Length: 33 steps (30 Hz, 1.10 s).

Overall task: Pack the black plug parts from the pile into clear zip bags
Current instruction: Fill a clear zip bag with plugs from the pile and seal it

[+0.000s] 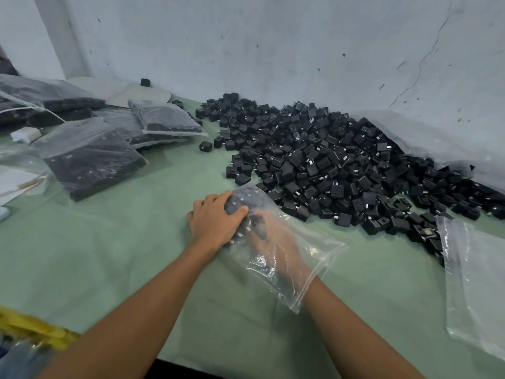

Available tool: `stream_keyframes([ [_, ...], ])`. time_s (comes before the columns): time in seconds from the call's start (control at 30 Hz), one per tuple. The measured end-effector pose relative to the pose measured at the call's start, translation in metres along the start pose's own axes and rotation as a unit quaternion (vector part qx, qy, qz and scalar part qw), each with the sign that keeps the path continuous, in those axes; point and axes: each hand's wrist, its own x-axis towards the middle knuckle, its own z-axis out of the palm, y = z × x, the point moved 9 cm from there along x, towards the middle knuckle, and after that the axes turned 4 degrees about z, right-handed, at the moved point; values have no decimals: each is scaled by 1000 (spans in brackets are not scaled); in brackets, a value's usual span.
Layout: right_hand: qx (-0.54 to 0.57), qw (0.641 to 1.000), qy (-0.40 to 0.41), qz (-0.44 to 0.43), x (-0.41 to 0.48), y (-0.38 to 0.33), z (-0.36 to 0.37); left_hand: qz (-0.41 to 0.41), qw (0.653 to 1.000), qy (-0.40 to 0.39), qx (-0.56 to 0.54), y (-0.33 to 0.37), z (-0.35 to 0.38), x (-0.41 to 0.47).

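Several filled bags [90, 157] lie toward the far-left corner of the table [109, 255]; the step in hand looks like loading one clear zip bag [308, 258] near the middle. On its closed far end the left hand [216, 220] curls, gripping bag and the plug parts [240, 199] bunched inside; the right hand [276, 236] is thrust in through the mouth, its grip blurred by plastic, so I cannot tell. Next probably calls for scooping more from the pile [328, 165], just beside the bag's far end; an empty bag [470, 283] lies at the right edge.
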Motion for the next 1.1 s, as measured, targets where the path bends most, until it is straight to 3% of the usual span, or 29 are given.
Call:
stream_keyframes([
  [0.1,155,982,-110,17,-13,-30,15,3,999,-23,22,0,2,1],
  [0.13,232,968,-98,19,-18,-19,8,3,999,-29,29,1,2,1],
  [0.17,231,968,-88,33,-25,-9,-2,5,999,-32,34,1,1,1],
  [0.23,136,989,-63,16,-37,4,-23,7,999,-37,38,1,1,2],
  [0.37,117,991,-64,-21,-73,-3,-51,7,998,-43,44,-1,3,4],
  [0.43,65,996,-51,-23,-108,28,-67,3,998,-44,53,-3,6,6],
  [0.53,-8,998,56,13,-146,80,-120,0,998,-34,60,-3,7,9],
  [0.63,4,981,179,69,-134,111,-170,-1,998,-31,58,-3,7,8],
  [0.67,-10,980,180,82,-118,117,-177,0,998,-32,57,-3,6,7],
  [0.83,-129,983,-1,129,-30,143,-148,6,997,-42,61,-1,4,7],
  [0.9,-139,976,-34,165,-15,157,-137,4,997,-41,62,-1,5,7],
  [1.1,-31,970,37,238,-22,169,-129,11,997,-51,58,1,3,4],
])
